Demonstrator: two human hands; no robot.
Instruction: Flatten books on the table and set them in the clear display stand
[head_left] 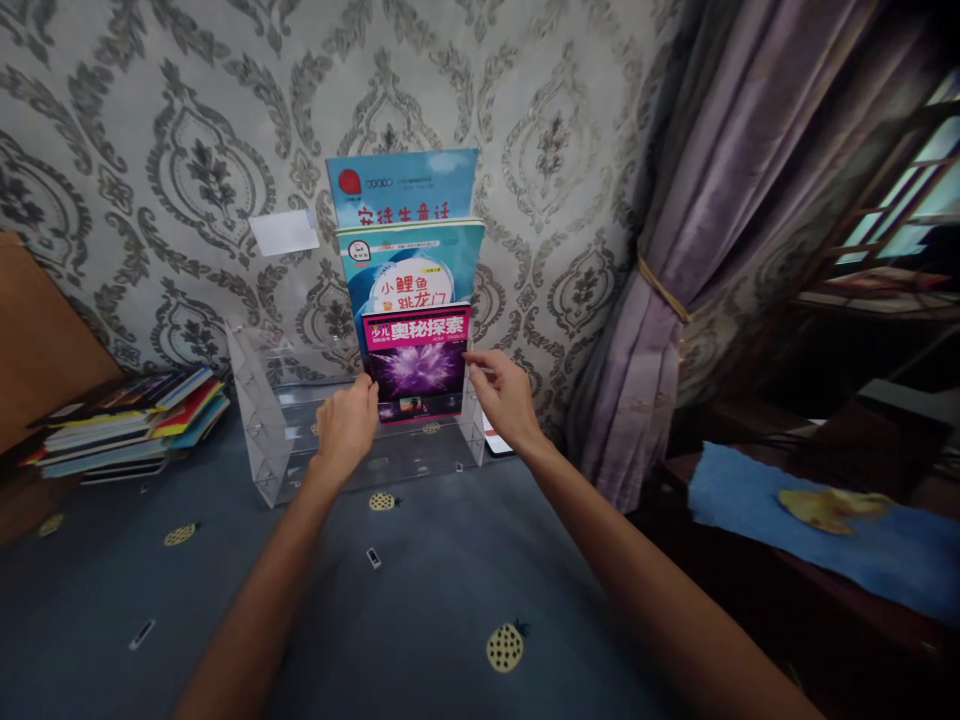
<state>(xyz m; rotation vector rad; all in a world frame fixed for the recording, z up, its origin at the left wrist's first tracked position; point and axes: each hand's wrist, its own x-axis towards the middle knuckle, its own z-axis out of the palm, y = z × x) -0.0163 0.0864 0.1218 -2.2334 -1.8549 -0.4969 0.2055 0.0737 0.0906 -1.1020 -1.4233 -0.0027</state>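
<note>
A pink and purple book [417, 368] stands upright in the front part of a clear tiered rack [259, 420]. My left hand [347, 428] is closed at the book's lower left edge, fingertips hidden behind the knuckles. At its right edge my right hand [504, 398] pinches the cover's side between thumb and forefinger. Behind it, a teal book [409, 262] rises from a higher tier, and a taller blue book [405, 185] stands at the back against the wall. The left side of the rack's tiers shows through the clear plastic.
Left of the rack lies a stack of books [135, 420] beside a brown panel [45, 340]. A white card [285, 232] is on the patterned wall. To the right hang a purple curtain [637, 370] and a blue cloth [742, 495] with yellowish scraps on it.
</note>
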